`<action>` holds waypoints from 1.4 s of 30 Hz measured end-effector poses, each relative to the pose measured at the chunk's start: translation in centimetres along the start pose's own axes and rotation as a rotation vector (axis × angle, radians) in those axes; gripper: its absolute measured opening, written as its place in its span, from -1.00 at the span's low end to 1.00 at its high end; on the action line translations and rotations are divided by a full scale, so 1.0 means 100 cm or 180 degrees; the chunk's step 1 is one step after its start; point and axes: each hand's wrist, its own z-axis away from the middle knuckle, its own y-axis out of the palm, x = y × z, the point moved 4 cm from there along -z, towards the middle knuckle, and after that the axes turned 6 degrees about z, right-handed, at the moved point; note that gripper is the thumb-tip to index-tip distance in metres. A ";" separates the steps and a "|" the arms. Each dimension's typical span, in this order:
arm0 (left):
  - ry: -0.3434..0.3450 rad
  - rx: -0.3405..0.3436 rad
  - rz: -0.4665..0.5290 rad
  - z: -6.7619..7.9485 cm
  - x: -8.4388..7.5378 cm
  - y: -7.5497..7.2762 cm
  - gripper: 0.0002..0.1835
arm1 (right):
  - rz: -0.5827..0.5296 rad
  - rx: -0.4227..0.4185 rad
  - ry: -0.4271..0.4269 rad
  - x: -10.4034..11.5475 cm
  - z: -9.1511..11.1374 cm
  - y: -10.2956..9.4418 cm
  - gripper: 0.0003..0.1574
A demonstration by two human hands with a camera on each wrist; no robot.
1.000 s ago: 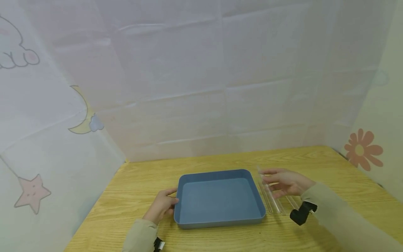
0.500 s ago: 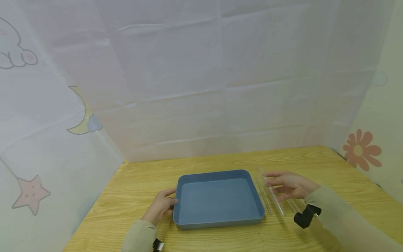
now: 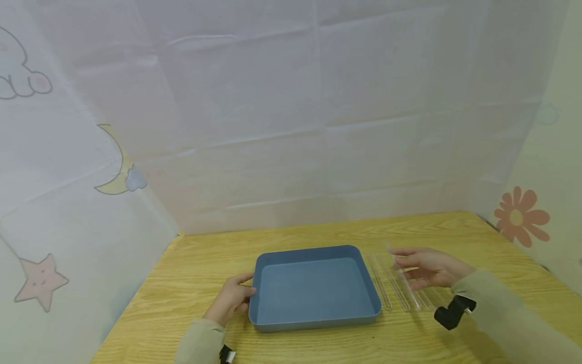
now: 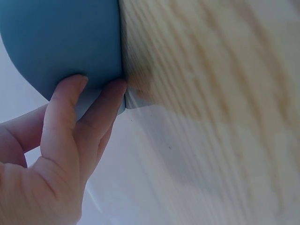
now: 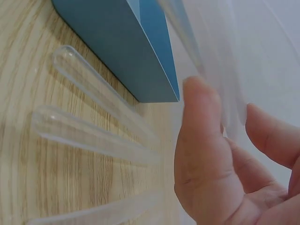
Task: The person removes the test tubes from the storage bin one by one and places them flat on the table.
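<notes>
A blue rectangular tray (image 3: 313, 324) lies on the wooden table. At its left wall rests my left hand (image 3: 229, 298); the left wrist view has the fingertips (image 4: 77, 82) touching the tray's outer side. Just right of the tray, my right hand (image 3: 432, 268) pinches a clear test tube (image 3: 413, 296) between thumb and fingers, tilted above the table. Up close in the right wrist view, the held tube is blurred and partly cut off. Beneath it lie more clear round-ended tubes: one beside the tray (image 5: 93, 84), a second tube (image 5: 89, 133) and a third tube (image 5: 98, 215).
The yellowish wood tabletop (image 3: 218, 247) runs back to a pale sheet wall (image 3: 273, 167). Printed side sheets stand left and right, with a star (image 3: 42, 282) and a flower (image 3: 521, 217). A black wrist device (image 3: 454, 312) hangs below the right sleeve.
My right hand has shifted to the right with the test tube, away from the tray, so the tubes lying on the table show more. The left hand stays at the tray's side.
</notes>
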 end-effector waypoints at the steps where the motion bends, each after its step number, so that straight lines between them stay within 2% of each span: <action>1: 0.0004 -0.0001 -0.0007 0.000 0.000 0.000 -0.46 | 0.0007 0.0009 0.0006 0.000 0.001 -0.001 -0.01; 13: -0.0025 -0.0076 -0.0088 0.002 0.000 -0.001 -0.46 | -0.0053 0.0047 0.0026 -0.003 0.006 -0.010 -0.06; 18: -0.0039 -0.0067 -0.0071 0.002 0.000 0.000 -0.46 | -0.0011 -0.0069 0.0061 -0.011 0.008 -0.018 -0.17; 23: -0.0025 -0.0062 -0.0063 0.002 0.000 -0.001 -0.46 | 0.0019 -0.0220 0.0145 -0.018 0.010 -0.028 -0.18; 32: 0.0008 -0.0032 -0.0022 0.003 0.002 -0.002 -0.46 | -0.0030 -0.0261 0.0165 -0.029 0.019 -0.047 -0.35; 42: 0.0002 -0.0076 -0.0097 0.002 0.000 -0.002 -0.46 | 0.0133 -0.0294 0.0240 -0.032 0.024 -0.066 -0.25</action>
